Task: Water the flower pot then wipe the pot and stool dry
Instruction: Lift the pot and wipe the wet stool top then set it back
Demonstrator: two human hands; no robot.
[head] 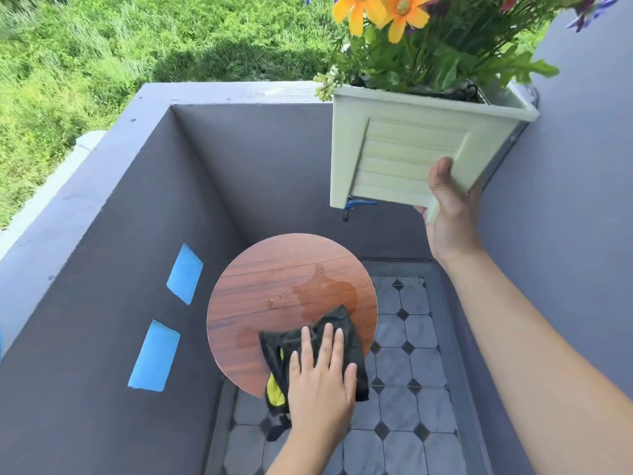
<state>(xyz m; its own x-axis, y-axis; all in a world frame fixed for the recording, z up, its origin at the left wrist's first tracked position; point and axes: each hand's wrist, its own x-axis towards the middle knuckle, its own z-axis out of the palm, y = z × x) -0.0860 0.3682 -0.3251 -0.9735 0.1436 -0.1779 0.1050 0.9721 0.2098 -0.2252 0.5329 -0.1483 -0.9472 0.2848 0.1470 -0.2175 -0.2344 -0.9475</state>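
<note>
— Balcony corner w/ grey walls [260, 173], tiled floor [404, 378], grass [102, 53] beyond the ledge. What's on the stool?

— Round wooden stool [267, 293] sits mid-frame, top bare apart from a cloth and water. Wet patch [325, 296] spreads on the far-right part of the seat, a fainter damp mark near the front-left.

— Left hand?

— Left hand [320, 382] lies flat, fingers spread wide, palm pressed on a dark cloth [349, 341] w/ a yellow bit showing at its near-left edge. Cloth covers the near-right part of the seat and hangs over the rim; its far corner touches the wet patch.

— And the pot?

— Pale square flower pot [400, 149] is off the stool, up in the air at right, tilted. Right hand [448, 214] grips its lower corner: thumb on the slatted front panel, fingers under the base, mostly hidden. Orange flowers [380, 12] and green leaves fill the top, some purple blooms at the edge.

— Anything around it?

— Blue tap [356, 205] on the back wall, partly hidden behind the pot's bottom edge. Two blue rectangles [185, 274] on the left wall, well apart from the stool. Nothing between pot and seat.
</note>
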